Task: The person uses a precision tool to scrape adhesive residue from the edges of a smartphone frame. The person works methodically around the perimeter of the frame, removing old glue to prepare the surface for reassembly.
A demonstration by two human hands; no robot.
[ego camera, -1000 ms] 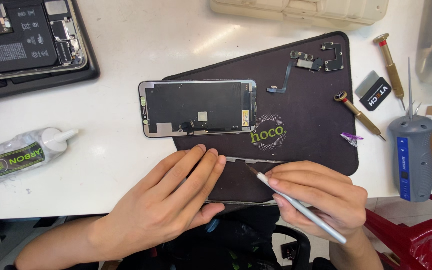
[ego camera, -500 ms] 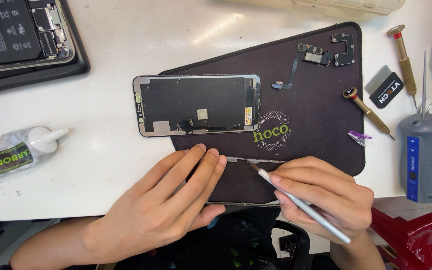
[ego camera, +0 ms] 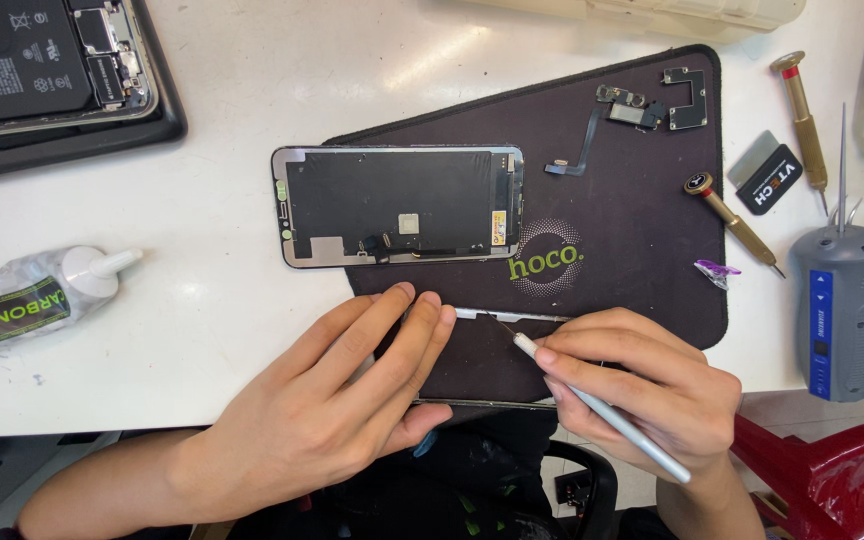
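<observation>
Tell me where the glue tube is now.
In the head view, the glue tube lies on the white table at the far left, apart from the left hand.

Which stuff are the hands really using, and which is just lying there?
In use:
left hand pressing on the phone panel
right hand holding the pointed tool

Lying about:
screen
glue tube
screwdrivers
open phone
grey tool holder
</observation>
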